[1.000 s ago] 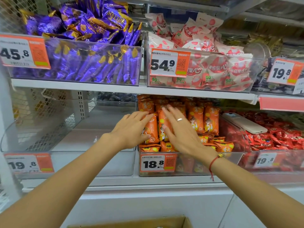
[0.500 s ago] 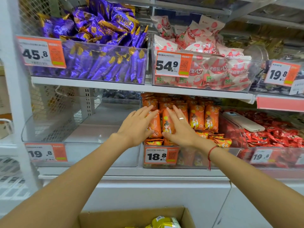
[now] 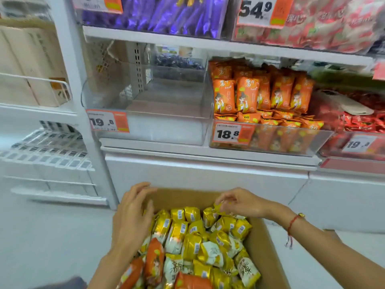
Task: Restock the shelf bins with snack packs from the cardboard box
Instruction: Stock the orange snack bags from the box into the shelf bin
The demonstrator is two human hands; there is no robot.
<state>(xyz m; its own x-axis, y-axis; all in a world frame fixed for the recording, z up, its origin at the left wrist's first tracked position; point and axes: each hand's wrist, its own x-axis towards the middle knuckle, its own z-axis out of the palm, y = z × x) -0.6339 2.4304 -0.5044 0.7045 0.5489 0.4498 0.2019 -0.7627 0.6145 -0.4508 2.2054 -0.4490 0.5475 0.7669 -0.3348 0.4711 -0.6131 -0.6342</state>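
An open cardboard box sits low in the view, full of yellow snack packs, with a few orange packs at its near left. My left hand hangs over the box's left side, fingers relaxed and touching the packs. At the far right corner, my right hand pinches the top edge of a yellow pack. On the shelf above, a clear bin tagged 19.8 holds nothing. The bin tagged 18.8 beside it is filled with orange packs.
The upper shelf carries a bin of purple packs and one of red-and-white packs. A bin of red packs stands at the right. A white wire rack is at the left, and a white cabinet front is behind the box.
Both hands left the orange packs in the 18.8 bin and dropped to the cardboard box. The view tilted down, and my right hand now pinches a yellow pack.
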